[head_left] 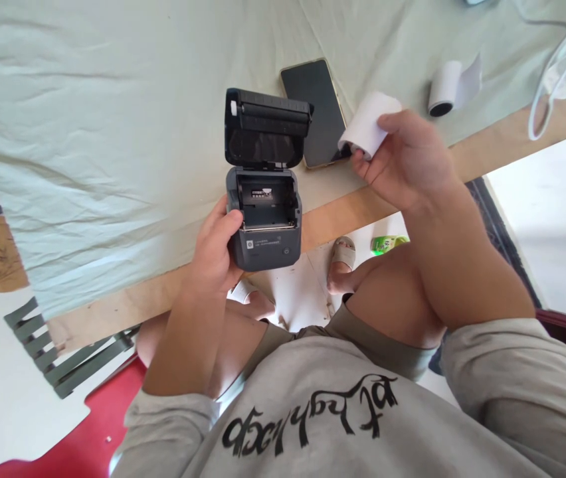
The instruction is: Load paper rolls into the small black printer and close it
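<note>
Your left hand (216,249) is wrapped around the left side of the small dark grey portable printer (264,219), thumb on its front corner, steadying it at the near edge of the desk (343,212). Your right hand (405,162) is raised to the right of it, fingers closed around a white roll of thermal paper (370,123), which is held in the air above the desk and well clear of the printer.

The printer's hinged black lid (266,129) stands fully open, tipped back away from you, and the paper compartment (268,202) beneath it shows empty apart from a small label on its back wall. So, as it looks, the opening is done and the roll is in hand; loading it into the bay and shutting the lid are not yet done.

Just behind the printer, between it and your right hand, a black smartphone (317,113) lies face up on the pale green cloth (88,133) that covers most of the desk. Farther right a second white paper roll (450,86) with a loose tail rests on the cloth, and a clear plastic piece (565,70) sits at the far right edge. Below the desk edge you can see your knees, a sandalled foot (343,255) and a green bottle (387,243) on the floor.
</note>
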`<state>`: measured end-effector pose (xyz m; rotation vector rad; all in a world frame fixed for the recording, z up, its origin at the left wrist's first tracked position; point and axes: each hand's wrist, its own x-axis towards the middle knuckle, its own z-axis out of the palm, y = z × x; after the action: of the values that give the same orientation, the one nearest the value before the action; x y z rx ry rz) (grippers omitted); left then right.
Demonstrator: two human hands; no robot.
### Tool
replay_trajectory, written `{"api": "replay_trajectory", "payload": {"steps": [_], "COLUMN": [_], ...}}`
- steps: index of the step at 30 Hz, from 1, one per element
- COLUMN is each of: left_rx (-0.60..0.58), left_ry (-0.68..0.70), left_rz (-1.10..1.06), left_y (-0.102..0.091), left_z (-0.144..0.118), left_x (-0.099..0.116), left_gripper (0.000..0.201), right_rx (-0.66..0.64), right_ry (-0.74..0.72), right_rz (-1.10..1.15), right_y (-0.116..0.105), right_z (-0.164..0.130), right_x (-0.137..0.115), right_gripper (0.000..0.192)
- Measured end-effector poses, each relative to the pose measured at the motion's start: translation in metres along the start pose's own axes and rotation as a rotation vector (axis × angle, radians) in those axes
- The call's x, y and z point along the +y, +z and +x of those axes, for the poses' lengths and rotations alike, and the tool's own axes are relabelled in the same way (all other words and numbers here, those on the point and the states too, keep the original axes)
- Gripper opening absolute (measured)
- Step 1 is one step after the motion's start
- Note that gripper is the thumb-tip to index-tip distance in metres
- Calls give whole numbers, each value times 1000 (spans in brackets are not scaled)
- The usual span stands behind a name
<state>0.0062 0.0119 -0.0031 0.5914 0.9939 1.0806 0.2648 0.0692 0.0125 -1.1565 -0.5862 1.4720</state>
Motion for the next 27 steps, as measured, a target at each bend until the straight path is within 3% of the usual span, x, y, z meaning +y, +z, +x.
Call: {"api": "replay_trajectory", "payload": {"steps": [4,13,18,23,25,27], "left_rx": [-17,-40,-42,-47,-50,-49], "left_ry": [20,-6,1,9,7,10], "left_rz": [-18,3,11,-31,-30,-24], "left_y": [1,-1,-2,-3,-3,-3], "left_z": [0,-1,1,2,2,2], "left_x": [-1,0,-2,-3,-2,-2], "left_gripper": [28,32,34,36,36,37], "right_rx": [-115,0,-75,-59,-46,-49], "right_ry": [1,21,-2,44,-15,-169], "right_rz": [-43,-16,21,-9,-73,-174], "right_y": [7,9,17,13,14,18], "right_z": [-10,-4,-15,-11,-11,-18], "right_x": [3,3,2,3,4,6], "right_gripper": [35,12,19,27,30,34]}}
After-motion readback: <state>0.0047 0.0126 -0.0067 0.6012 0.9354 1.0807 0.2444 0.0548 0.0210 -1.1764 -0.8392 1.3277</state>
